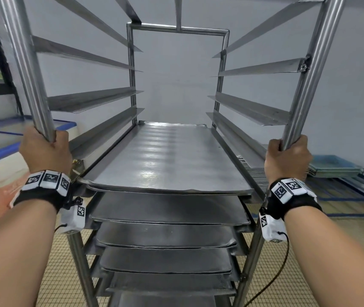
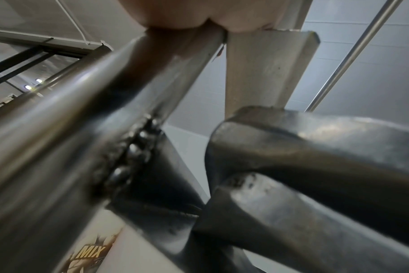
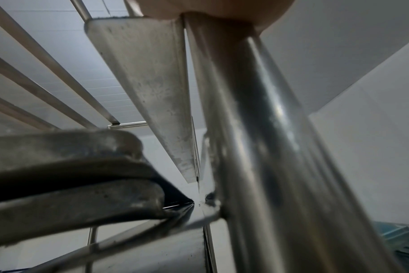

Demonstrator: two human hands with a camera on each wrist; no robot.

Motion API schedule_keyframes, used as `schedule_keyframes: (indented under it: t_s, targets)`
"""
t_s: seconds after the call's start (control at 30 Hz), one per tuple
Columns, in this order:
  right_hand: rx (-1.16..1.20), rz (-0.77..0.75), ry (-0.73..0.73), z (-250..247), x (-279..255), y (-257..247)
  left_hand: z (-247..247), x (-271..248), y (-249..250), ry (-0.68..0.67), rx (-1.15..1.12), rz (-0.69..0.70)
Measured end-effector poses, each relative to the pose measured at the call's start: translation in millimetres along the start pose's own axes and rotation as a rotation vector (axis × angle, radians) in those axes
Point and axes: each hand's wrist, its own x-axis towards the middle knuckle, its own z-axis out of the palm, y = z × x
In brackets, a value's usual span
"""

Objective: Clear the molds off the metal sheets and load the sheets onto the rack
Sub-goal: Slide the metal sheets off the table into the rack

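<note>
A person stands at the front of a tall metal rack (image 1: 177, 29), arms stretched out to it. The left hand (image 1: 45, 149) is wrapped tight around the rack's front left post (image 1: 25, 63), fingers curled round the tube. The right hand (image 1: 287, 157) is wrapped the same way around the front right post (image 1: 316, 72). Each grip is fully closed on its post and holds nothing else.

Between the two hands, inside the rack, lies the top metal sheet (image 1: 165, 156), flat on its side rails, its near edge just below and between the wrists. Under it more sheets (image 1: 165, 235) sit stacked on lower rails, one per level, down toward the tiled floor (image 1: 309, 251). Above the top sheet the rails are bare angle strips running back to the rear frame.

From the left wrist camera, the post (image 2: 65, 129) fills the view, with rounded sheet corners (image 2: 304, 147) just beside it. The right wrist camera shows the same on its side: post (image 3: 268, 129), and sheet corners (image 3: 70, 166) close by.

Left of the rack stands a blue-edged box (image 1: 4, 138). Right of the rack, blue trays (image 1: 334, 167) lie stacked low by the wall.
</note>
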Motion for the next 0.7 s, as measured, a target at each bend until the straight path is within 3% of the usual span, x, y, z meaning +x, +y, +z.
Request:
schedule_keyframes:
  t_s: [0.7]
  targets:
    - [0.011,-0.005,0.012,160.3,71.8,44.9,163.9,42.3,-14.1,-0.046,-0.063,-0.007]
